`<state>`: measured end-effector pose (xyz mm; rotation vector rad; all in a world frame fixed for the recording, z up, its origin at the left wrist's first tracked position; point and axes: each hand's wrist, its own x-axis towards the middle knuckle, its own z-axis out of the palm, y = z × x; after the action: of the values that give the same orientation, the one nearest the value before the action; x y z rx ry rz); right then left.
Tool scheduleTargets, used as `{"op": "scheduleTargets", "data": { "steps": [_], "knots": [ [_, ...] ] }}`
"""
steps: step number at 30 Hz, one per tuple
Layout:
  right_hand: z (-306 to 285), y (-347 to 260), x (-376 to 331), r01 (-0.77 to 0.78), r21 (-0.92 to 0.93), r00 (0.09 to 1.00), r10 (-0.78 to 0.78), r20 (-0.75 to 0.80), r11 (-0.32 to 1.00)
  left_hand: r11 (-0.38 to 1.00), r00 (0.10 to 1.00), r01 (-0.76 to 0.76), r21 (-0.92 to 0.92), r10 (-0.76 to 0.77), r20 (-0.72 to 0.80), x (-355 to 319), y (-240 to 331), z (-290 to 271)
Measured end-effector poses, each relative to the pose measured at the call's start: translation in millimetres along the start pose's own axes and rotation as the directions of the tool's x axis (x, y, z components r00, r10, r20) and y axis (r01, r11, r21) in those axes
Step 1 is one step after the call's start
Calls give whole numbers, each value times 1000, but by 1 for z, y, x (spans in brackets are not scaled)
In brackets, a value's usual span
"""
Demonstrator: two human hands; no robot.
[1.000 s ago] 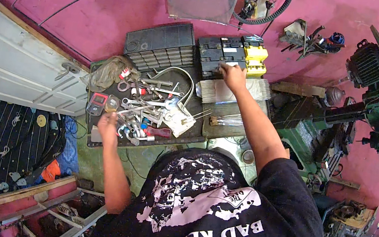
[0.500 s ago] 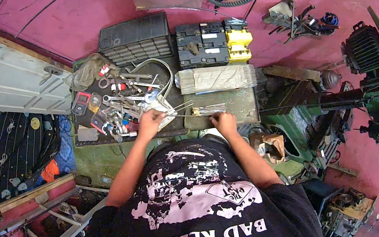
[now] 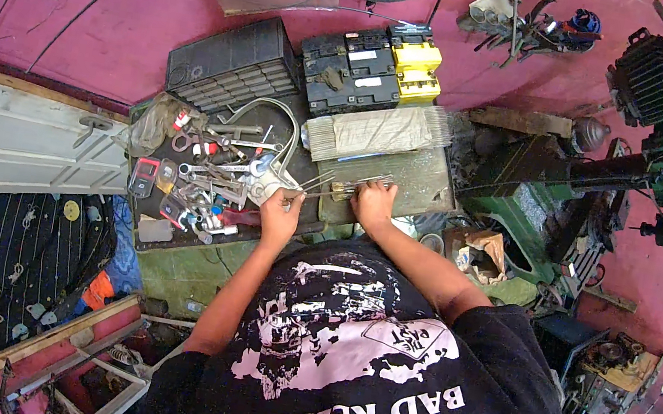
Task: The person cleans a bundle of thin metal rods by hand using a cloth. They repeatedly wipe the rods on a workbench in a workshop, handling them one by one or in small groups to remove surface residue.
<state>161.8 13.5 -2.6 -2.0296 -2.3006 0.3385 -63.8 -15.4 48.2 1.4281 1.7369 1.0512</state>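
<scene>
My left hand (image 3: 281, 209) is closed in a pinch on one end of a thin metal rod (image 3: 314, 193), at the right edge of the tool pile. Close to its right, my right hand (image 3: 372, 206) has its fingers curled over a bundle of thin rods (image 3: 342, 190) with pale yellowish ends. The bundle lies on a worn board (image 3: 426, 183), and my fingers hide part of it. Just beyond, a pale stack of long thin strips (image 3: 378, 135) rests under a cloudy wrapper. A bent grey-white strap (image 3: 293, 136) curves behind my left hand.
Wrenches and sockets (image 3: 219, 176) crowd the bench's left side. At the back stand a black drawer case (image 3: 233, 61) and several black-and-yellow batteries (image 3: 370, 70). A green machine (image 3: 515, 197) blocks the right. A white panel door (image 3: 22, 136) stands left; a torn paper bag (image 3: 487, 256) sits near my right forearm.
My right hand has shifted left onto the rod bundle, covering part of it. My left hand has moved slightly right, still pinching the rod. The whole view has shifted a little.
</scene>
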Motion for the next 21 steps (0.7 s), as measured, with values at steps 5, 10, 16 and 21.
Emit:
{"op": "scheduleTargets", "data": {
  "steps": [5,10,16,21],
  "knots": [
    [4,7,2,-33,234,997,50,-63,972,997,997,-69,23,68,19,-3,16,0],
    [-4,11,6,-68,278,997,74,-11,958,997,996,-66,50,62,62,0,0,13],
    [-9,9,6,76,158,992,-58,-113,984,988,995,-68,140,58,78,17,-20,23],
    [-11,1,9,146,101,989,-142,-52,984,995,985,-25,100,7,174,15,-26,45]
  ]
}}
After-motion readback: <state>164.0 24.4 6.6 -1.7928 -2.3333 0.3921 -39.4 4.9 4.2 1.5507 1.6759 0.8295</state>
